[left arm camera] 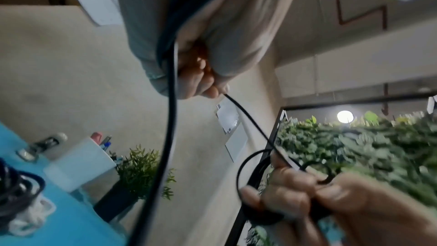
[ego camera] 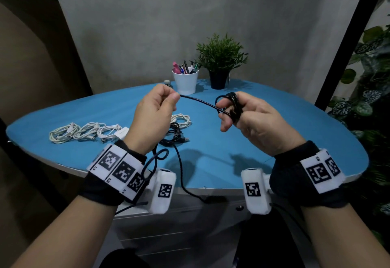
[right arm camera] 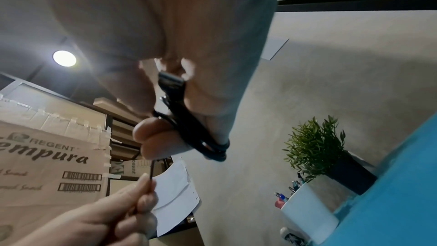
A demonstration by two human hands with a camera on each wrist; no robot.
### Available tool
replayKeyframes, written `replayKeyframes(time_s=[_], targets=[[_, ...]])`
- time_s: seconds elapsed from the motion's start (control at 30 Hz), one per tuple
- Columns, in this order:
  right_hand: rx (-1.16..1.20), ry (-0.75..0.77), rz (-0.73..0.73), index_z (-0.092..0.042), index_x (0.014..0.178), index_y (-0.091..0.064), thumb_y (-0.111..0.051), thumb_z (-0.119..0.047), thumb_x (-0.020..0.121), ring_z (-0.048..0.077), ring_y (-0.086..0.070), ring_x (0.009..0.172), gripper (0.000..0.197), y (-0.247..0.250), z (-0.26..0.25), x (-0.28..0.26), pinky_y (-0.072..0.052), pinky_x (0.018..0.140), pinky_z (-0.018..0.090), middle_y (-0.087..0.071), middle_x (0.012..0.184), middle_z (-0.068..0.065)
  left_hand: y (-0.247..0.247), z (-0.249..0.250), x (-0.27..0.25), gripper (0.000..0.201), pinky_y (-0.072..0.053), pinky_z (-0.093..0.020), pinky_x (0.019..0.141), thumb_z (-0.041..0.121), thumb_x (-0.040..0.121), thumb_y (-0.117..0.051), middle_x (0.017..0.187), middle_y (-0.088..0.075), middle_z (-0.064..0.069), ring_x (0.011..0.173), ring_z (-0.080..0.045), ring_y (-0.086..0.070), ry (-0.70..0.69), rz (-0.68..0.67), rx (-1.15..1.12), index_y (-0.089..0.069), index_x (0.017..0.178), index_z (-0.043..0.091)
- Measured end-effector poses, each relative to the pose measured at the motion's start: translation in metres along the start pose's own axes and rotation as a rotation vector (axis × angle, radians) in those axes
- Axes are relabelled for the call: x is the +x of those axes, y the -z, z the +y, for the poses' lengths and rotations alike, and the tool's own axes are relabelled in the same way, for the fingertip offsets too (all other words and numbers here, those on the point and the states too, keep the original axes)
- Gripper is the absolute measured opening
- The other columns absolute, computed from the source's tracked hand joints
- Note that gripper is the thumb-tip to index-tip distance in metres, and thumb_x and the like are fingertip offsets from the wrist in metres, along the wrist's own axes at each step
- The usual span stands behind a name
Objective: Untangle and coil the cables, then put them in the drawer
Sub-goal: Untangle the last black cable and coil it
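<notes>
Nearest, below the counter (ego camera: 274,162) edge, a slack length of the black cable (ego camera: 198,101) loops past the left wrist and hangs down in front of a grey drawer unit (ego camera: 179,221) with a small knob.

Above the near part of the blue counter both hands are raised. The left hand (ego camera: 152,117) holds a pinching grip on the cable, thumb and forefinger closed on it, the other fingers curled. From that pinch the cable runs taut to the right, to the right hand (ego camera: 251,117). The right hand's grip is closed on a small coil of the same cable, several turns wound round its fingers; in the right wrist view a dark plug end (right arm camera: 171,80) lies against the palm beside the coil.

On the counter under the left hand lies a loose heap of black cables (ego camera: 174,134). Touching it on the far side is a coiled white cable (ego camera: 182,118). To the left, three more white coils (ego camera: 82,131) lie in a row, just beside a white charger block (ego camera: 121,133).

At the far edge stands a white cup (ego camera: 185,82) of pens, with a potted plant (ego camera: 219,60) in a dark pot just to its right. Behind them rises a grey wall (ego camera: 147,24).
</notes>
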State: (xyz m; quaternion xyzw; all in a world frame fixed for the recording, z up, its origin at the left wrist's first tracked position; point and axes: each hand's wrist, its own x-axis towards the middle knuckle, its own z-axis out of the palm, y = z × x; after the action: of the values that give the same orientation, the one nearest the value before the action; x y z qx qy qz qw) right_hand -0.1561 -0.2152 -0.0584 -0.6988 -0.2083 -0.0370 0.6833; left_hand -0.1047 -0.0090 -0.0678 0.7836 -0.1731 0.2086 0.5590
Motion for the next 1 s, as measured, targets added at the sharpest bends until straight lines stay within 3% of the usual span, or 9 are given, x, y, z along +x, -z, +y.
replayKeyframes(time_s=[0.13,0.2,0.33,0.5,0.67,0.73,0.9,1.0], targets=[[-0.115,0.044,-0.003,-0.011,0.094,-0.055,-0.047,0.004,0.084,0.005,-0.057,0.063,0.019,-0.004,0.007,0.001,-0.049,0.067,0.019,-0.056,0.071,0.004,-0.001,0.008,0.005,0.022,-0.028,-0.016,0.040,0.014,0.098,-0.046,0.060,-0.051,0.005,0.043,-0.005,-0.032,0.098,0.051,-0.364,-0.051,0.077,0.018],[-0.170,0.044,0.009,-0.007,0.093,-0.054,-0.042,0.009,0.093,0.002,-0.057,0.061,0.021,-0.005,0.008,0.001,-0.050,0.065,0.017,-0.055,0.075,0.006,-0.001,0.012,0.005,0.022,-0.027,-0.015,0.039,0.012,0.098,-0.045,0.057,-0.053,0.007,0.044,-0.005,-0.033,0.121,0.058,-0.449,-0.051,0.077,0.016],[-0.166,0.109,0.067,-0.005,0.087,-0.051,-0.041,0.008,0.095,0.004,-0.057,0.063,0.018,-0.009,0.006,0.003,-0.050,0.063,0.019,-0.054,0.076,0.006,-0.005,0.007,0.001,0.019,-0.034,-0.015,0.040,0.013,0.096,-0.050,0.060,-0.060,0.003,0.042,-0.004,-0.042,0.162,0.021,-0.292,-0.055,0.078,0.014],[-0.208,0.185,0.195,-0.011,0.083,-0.050,-0.043,0.005,0.095,0.005,-0.056,0.064,0.021,-0.006,0.006,0.008,-0.050,0.064,0.021,-0.051,0.075,0.005,-0.019,0.006,-0.018,0.015,-0.041,-0.018,0.045,0.014,0.093,-0.055,0.062,-0.068,0.001,0.045,-0.006,-0.052,0.228,-0.277,-0.113,-0.059,0.079,0.010],[-0.209,0.184,0.277,-0.015,0.081,-0.053,-0.049,-0.001,0.095,0.018,-0.053,0.070,0.020,0.003,0.007,0.009,-0.051,0.065,0.021,-0.051,0.075,0.002,-0.021,0.013,-0.031,0.014,-0.041,-0.023,0.050,0.011,0.093,-0.056,0.069,-0.069,-0.002,0.047,-0.009,-0.053,0.186,-0.612,-0.048,-0.060,0.079,0.010],[-0.202,0.193,0.302,-0.016,0.081,-0.053,-0.049,-0.003,0.095,0.017,-0.054,0.069,0.019,0.006,0.007,0.009,-0.051,0.066,0.024,-0.051,0.073,0.000,-0.019,0.015,-0.033,0.013,-0.040,-0.025,0.056,0.013,0.093,-0.055,0.070,-0.070,0.000,0.052,-0.009,-0.055,0.150,-0.713,-0.022,-0.063,0.082,0.010],[-0.262,0.153,0.316,-0.013,0.084,-0.051,-0.048,-0.004,0.095,0.007,-0.058,0.056,0.015,0.011,0.011,0.010,-0.049,0.062,0.020,-0.059,0.071,0.004,-0.017,0.020,-0.039,0.015,-0.050,-0.023,0.075,0.016,0.094,-0.053,0.076,-0.070,-0.001,0.073,-0.016,-0.063,0.064,-0.885,-0.143,-0.067,0.087,0.015],[-0.370,0.114,0.313,-0.017,0.081,-0.049,-0.048,-0.005,0.095,0.007,-0.055,0.053,0.018,0.010,0.018,0.010,-0.047,0.059,0.020,-0.059,0.068,0.002,-0.018,0.026,-0.040,0.019,-0.047,-0.019,0.077,0.016,0.092,-0.048,0.074,-0.069,0.004,0.075,-0.012,-0.064,-0.020,-0.867,-0.233,-0.065,0.085,0.017]])
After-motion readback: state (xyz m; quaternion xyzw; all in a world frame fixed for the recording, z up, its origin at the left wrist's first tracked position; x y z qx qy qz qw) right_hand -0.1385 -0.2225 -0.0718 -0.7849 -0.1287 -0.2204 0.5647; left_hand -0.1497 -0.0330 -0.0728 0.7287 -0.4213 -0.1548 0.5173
